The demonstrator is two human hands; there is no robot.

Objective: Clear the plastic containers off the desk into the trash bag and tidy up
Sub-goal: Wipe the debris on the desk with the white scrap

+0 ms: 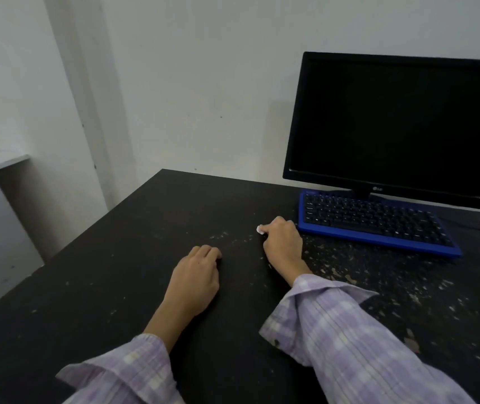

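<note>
No containers in my view; I'd expect light, crushable plastic, best held by rims. Left hand (195, 279) rests loosely curled on the table (102, 287); right hand (282, 243), at 1 o'clock, pinches something small and white.

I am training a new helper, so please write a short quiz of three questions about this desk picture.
1. True or false: plastic containers stand on the scuffed black desk.
2. Which one pinches the small white scrap? A) left hand B) right hand
3. Fill in: the blue-framed keyboard with black keys lies in front of the dark, flat ____.
Key: 1 false; 2 B; 3 monitor.
</note>
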